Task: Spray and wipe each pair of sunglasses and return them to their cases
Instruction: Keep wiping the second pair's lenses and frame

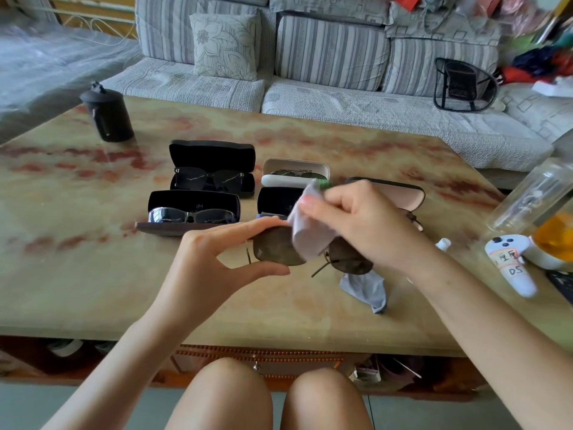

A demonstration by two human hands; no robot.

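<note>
One sunglasses lens half hidden under right hand's cloth.

table: glossy marbled stone-look | cloth: soft matt fabric | sunglasses: glossy lenses, thin metal frame

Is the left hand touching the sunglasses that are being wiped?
Touching. The head view shows the left hand pinching the brown sunglasses at one lens edge, fingers above and thumb below, while the right hand presses the cloth on them.

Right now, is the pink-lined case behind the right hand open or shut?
Open. The pink-lined case shows its pale inner lining, lid raised behind the right hand.
</note>
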